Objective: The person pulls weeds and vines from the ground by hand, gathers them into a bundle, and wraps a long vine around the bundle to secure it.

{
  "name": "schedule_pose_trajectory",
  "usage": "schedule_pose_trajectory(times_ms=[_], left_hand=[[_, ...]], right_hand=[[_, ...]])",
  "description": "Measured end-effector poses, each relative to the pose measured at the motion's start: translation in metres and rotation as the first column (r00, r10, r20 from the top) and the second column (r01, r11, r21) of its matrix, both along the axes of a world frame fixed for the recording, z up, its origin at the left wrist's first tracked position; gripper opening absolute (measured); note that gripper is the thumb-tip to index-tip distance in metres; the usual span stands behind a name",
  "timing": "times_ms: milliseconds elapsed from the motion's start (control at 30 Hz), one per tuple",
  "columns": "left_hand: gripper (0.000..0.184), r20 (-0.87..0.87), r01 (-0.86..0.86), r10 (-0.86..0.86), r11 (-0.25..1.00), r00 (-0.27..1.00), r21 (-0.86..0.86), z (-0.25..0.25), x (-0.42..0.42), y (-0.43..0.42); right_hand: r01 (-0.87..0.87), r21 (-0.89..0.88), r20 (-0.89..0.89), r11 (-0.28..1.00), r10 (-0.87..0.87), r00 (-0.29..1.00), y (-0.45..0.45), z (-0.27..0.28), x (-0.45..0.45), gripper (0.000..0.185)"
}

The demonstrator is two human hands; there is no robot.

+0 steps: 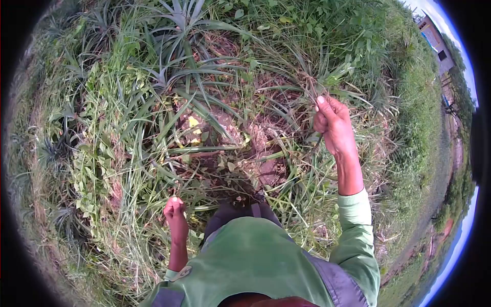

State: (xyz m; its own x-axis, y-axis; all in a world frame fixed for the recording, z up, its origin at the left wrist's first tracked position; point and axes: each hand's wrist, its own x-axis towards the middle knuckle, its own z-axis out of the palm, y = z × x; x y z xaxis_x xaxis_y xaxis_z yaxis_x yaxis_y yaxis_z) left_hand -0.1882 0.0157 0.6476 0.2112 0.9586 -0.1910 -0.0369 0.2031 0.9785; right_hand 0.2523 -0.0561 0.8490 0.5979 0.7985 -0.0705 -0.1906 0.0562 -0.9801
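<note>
Partly hidden in the right hand (335,123), which pinches it between thumb and fingers, the dry grass (309,86) blurs into the greenery (332,41) beyond. It lies just past the fingertips, long axis pointing away from the body and slightly left. The left hand (176,215) presses its fingertips together; whether around anything, I cannot tell.

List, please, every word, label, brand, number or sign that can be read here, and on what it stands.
None can be read.
The small patch on the green shirt: too blurred to tell whether it bears lettering.
The distant building: no lettering can be made out.
</note>
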Motion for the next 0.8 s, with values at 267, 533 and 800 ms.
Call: schedule_pose_trajectory(times_ms=[267, 533, 800], left_hand=[[0.029, 0.031, -0.095, 0.094, 0.995, 0.995, 0.037, 0.002, 0.027, -0.019], [0.026, 0.26, -0.365, 0.32, 0.92, 0.911, 0.144, 0.063, 0.081, -0.044], [0.024, 0.366, -0.647, 0.545, 0.71, 0.755, 0.278, 0.16, 0.108, -0.068]], right_hand=[[-0.085, -0.024, -0.12, 0.996, 0.082, 0.989, -0.004, -0.047, 0.015, 0.025], [-0.137, 0.004, -0.188, 0.991, 0.135, 0.973, -0.015, -0.054, 0.096, 0.025], [-0.3, 0.06, -0.141, 0.952, 0.306, 0.942, 0.013, -0.049, 0.127, 0.025]])
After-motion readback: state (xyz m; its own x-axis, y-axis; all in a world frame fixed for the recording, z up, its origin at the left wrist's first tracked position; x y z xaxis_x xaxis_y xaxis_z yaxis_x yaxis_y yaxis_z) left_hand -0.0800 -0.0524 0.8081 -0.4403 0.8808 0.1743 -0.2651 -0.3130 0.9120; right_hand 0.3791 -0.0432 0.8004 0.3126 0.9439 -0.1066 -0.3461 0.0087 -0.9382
